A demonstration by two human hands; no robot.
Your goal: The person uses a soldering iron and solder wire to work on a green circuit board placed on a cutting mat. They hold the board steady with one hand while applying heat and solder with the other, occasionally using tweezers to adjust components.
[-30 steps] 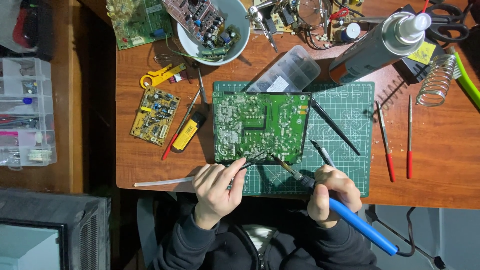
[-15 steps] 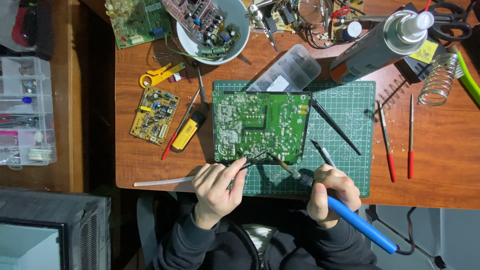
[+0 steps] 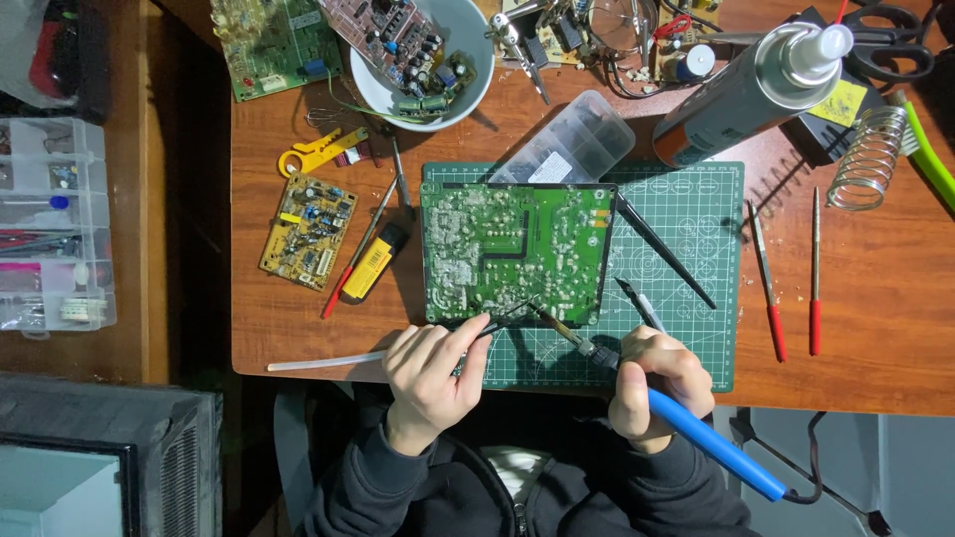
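Could not make out where the tweezers' (image 3: 502, 316) tips met the green circuit board (image 3: 512, 254), too fine to tell. Scissors (image 3: 895, 40) cut off by the top edge. Blue soldering iron's (image 3: 676, 418) cord lost below the counter (image 3: 875, 328).

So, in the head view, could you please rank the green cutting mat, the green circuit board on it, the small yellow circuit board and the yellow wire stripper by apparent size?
1. Green cutting mat
2. Green circuit board
3. Small yellow circuit board
4. Yellow wire stripper

All lie flat on the wooden desk, so nearness hardly skews this.
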